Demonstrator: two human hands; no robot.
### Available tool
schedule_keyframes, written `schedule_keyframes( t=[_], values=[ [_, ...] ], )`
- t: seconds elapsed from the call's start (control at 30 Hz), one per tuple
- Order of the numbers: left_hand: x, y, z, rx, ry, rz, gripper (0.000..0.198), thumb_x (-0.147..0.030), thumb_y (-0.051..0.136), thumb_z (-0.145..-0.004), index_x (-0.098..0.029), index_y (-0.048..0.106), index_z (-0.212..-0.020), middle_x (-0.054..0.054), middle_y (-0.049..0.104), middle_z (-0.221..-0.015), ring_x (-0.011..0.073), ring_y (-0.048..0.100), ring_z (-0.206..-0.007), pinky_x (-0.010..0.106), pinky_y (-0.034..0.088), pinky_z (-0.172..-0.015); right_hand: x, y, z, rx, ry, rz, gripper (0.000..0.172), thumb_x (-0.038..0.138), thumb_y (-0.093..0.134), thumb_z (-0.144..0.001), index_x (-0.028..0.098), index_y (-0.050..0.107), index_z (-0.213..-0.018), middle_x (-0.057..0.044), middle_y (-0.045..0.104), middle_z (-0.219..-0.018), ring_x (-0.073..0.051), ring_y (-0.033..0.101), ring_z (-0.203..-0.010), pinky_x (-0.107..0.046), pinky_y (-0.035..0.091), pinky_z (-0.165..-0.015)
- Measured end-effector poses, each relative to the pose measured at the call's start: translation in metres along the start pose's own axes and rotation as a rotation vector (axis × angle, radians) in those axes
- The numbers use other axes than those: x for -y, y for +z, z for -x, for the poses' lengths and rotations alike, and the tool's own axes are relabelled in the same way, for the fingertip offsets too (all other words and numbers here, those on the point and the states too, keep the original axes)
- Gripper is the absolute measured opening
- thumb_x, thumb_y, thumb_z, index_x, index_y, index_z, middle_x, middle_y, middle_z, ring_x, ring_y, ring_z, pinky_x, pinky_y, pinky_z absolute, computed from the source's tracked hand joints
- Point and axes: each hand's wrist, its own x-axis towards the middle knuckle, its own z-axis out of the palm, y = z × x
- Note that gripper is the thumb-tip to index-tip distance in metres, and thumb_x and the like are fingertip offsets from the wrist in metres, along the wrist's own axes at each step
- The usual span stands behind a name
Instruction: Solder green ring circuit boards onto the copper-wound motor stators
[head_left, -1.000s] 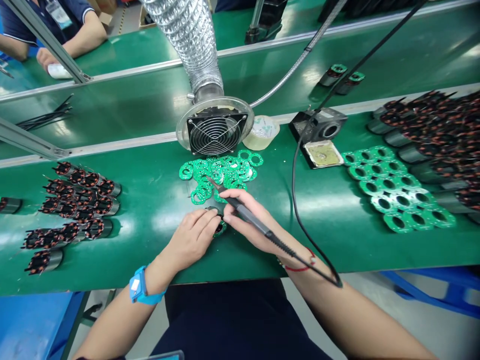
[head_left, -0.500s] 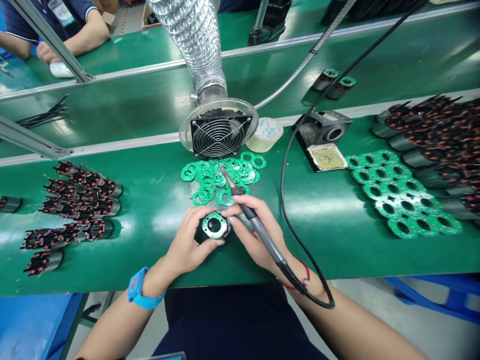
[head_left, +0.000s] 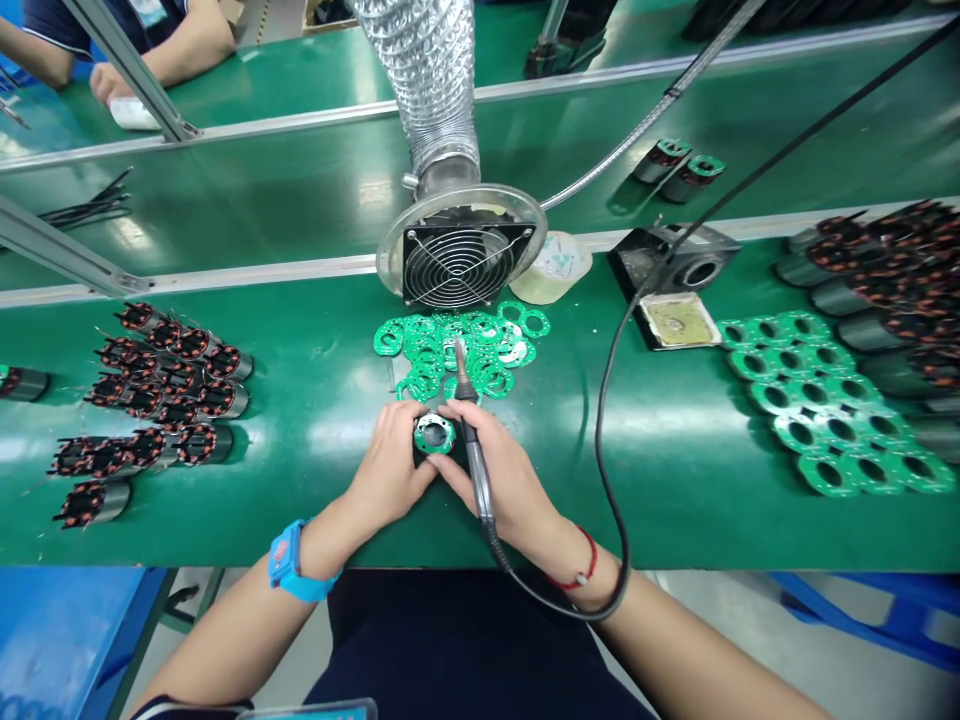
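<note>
My left hand [head_left: 388, 470] and my right hand [head_left: 501, 478] both grip a small round motor stator with a green ring circuit board [head_left: 434, 435] on top, standing upright on the green bench [head_left: 315, 480]. My right hand also holds a black soldering iron [head_left: 471, 440], its tip pointing away from me over a pile of loose green ring boards [head_left: 465, 345]. The iron's black cable [head_left: 607, 440] loops right and back. A blue wrist strap [head_left: 289, 565] sits on my left wrist.
A fume extractor fan [head_left: 457, 262] on a foil duct stands behind the pile, a tape roll [head_left: 555, 268] beside it. The iron stand with sponge [head_left: 675, 290] is right. Rows of green boards [head_left: 825, 410] and wound stators [head_left: 892, 270] lie right; more stators [head_left: 165, 390] left. Another person's arms [head_left: 150, 50] are far left.
My hands turned the stator upright so its green board faces up, then moved it slightly away from me. The soldering iron swung from slanting left to pointing straight ahead.
</note>
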Motion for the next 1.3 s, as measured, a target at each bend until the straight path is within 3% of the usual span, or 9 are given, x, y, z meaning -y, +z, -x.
schedule_keyframes(
  t=[0.23, 0.4, 0.57, 0.67, 0.83, 0.9, 1.0, 1.13, 1.3],
  values=[
    [-0.001, -0.002, 0.0, -0.01, -0.017, 0.052, 0.036, -0.014, 0.057, -0.079, -0.019, 0.042, -0.111, 0.01, 0.051, -0.11, 0.025, 0.049, -0.103, 0.045, 0.044, -0.09, 0.002, 0.005, 0.0, -0.038, -0.033, -0.001, 0.036, 0.024, 0.054, -0.089, 0.025, 0.043, -0.123, -0.009, 0.062, -0.11, -0.026, 0.06, -0.101, -0.044, 0.053, -0.085],
    [0.001, 0.001, 0.001, -0.014, -0.022, 0.052, 0.036, -0.017, 0.058, -0.08, -0.019, 0.043, -0.113, 0.01, 0.052, -0.109, 0.0252, 0.05, -0.103, 0.045, 0.045, -0.089, -0.001, 0.005, 0.001, -0.012, -0.006, -0.014, 0.041, 0.027, 0.056, -0.088, 0.024, 0.042, -0.126, -0.01, 0.062, -0.116, -0.026, 0.06, -0.104, -0.045, 0.052, -0.087],
    [-0.002, -0.007, 0.001, -0.054, -0.039, 0.026, 0.05, -0.022, 0.064, -0.079, -0.018, 0.041, -0.123, 0.012, 0.052, -0.118, 0.0266, 0.05, -0.111, 0.046, 0.043, -0.095, -0.002, -0.023, -0.004, -0.057, 0.014, -0.04, 0.046, 0.031, 0.059, -0.087, 0.024, 0.041, -0.128, -0.01, 0.059, -0.124, -0.024, 0.058, -0.111, -0.043, 0.049, -0.094],
    [0.001, -0.03, -0.008, -0.193, -0.077, -0.01, 0.054, -0.026, 0.066, -0.078, -0.019, 0.043, -0.125, 0.011, 0.053, -0.12, 0.0258, 0.051, -0.112, 0.043, 0.042, -0.097, -0.014, -0.051, -0.015, -0.183, -0.038, 0.071, 0.035, 0.027, 0.056, -0.088, 0.024, 0.048, -0.123, -0.008, 0.065, -0.113, -0.023, 0.062, -0.104, -0.039, 0.05, -0.09],
    [0.035, -0.082, -0.059, -0.481, -0.22, 0.029, 0.046, -0.034, 0.069, -0.072, -0.018, 0.053, -0.112, 0.008, 0.06, -0.109, 0.0227, 0.058, -0.101, 0.04, 0.045, -0.093, -0.066, -0.092, -0.05, -0.392, -0.113, 0.443, 0.03, 0.027, 0.049, -0.09, 0.018, 0.055, -0.117, -0.012, 0.068, -0.099, -0.027, 0.063, -0.09, -0.043, 0.05, -0.081],
    [0.054, -0.099, -0.091, -0.532, -0.294, 0.129, 0.044, -0.036, 0.068, -0.072, -0.016, 0.053, -0.109, 0.007, 0.063, -0.101, 0.0207, 0.061, -0.09, 0.038, 0.049, -0.086, -0.089, -0.1, -0.062, -0.29, -0.095, 0.482, 0.033, 0.031, 0.046, -0.091, 0.015, 0.057, -0.117, -0.013, 0.069, -0.092, -0.028, 0.063, -0.083, -0.043, 0.051, -0.075],
    [0.076, -0.114, -0.142, -0.616, -0.312, 0.071, 0.04, -0.031, 0.067, -0.072, -0.015, 0.053, -0.105, 0.008, 0.062, -0.1, 0.0207, 0.061, -0.092, 0.039, 0.047, -0.088, -0.109, -0.101, -0.07, -0.135, -0.02, 0.346, 0.037, 0.037, 0.045, -0.091, 0.017, 0.055, -0.121, -0.008, 0.07, -0.085, -0.024, 0.066, -0.074, -0.037, 0.053, -0.067],
    [0.084, -0.115, -0.202, -0.68, -0.275, -0.065, 0.043, -0.019, 0.069, -0.069, -0.016, 0.052, -0.109, 0.009, 0.057, -0.113, 0.0226, 0.054, -0.109, 0.04, 0.04, -0.099, -0.112, -0.093, -0.066, -0.254, 0.092, 0.287, 0.047, 0.043, 0.041, -0.093, 0.02, 0.043, -0.133, -0.01, 0.068, -0.103, -0.024, 0.067, -0.089, -0.036, 0.054, -0.075],
    [0.078, -0.091, -0.243, -0.639, -0.292, -0.219, 0.045, -0.014, 0.063, -0.076, -0.013, 0.05, -0.118, 0.016, 0.054, -0.121, 0.0258, 0.049, -0.119, 0.04, 0.037, -0.102, -0.112, -0.089, -0.058, -0.287, -0.011, 0.34, 0.048, 0.054, 0.039, -0.091, 0.019, 0.051, -0.121, -0.011, 0.063, -0.102, -0.025, 0.065, -0.089, -0.037, 0.053, -0.076]
  ],
)
